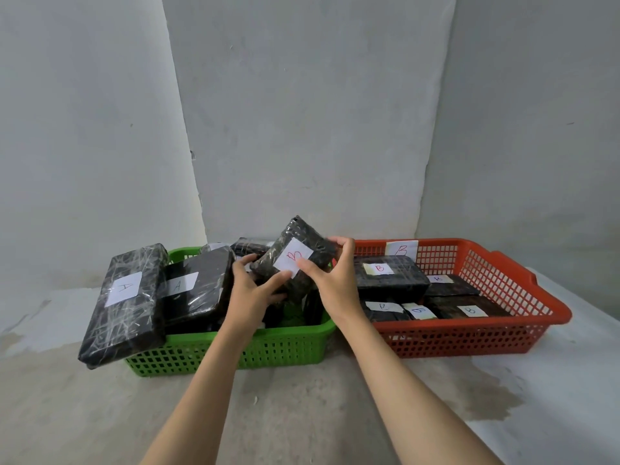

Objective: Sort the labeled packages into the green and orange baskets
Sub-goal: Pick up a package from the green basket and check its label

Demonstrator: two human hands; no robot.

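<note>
From the head view, both hands grip one black, plastic-wrapped package (pixel 295 260) raised above the right end of the green basket (pixel 235 350): the left hand (pixel 250 290) cups its lower left edge with fingers curled beneath, and the right hand (pixel 330 280) pinches its right side, thumb resting on the white label (pixel 293 259). The package is tilted with its labelled face turned toward the camera, most likely so the red handwritten "B" can be read before choosing a basket. Judging by that letter, it belongs in the orange basket (pixel 503 333) just to the right, which carries a paper tag (pixel 401 249) marked "B" on its far wall and already holds several flat packages, each with a small "B" label. The green basket holds the "A" lot: one long package (pixel 124 303) leans over its left rim, its label reading "A", and a second package (pixel 198 290) beside it also reads "A". These lean instead of lying flat, seemingly because the basket is crowded. Both baskets sit side by side on a pale, stained tabletop (pixel 335 414) against a plain grey wall (pixel 302 112). No brand names are visible anywhere
</note>
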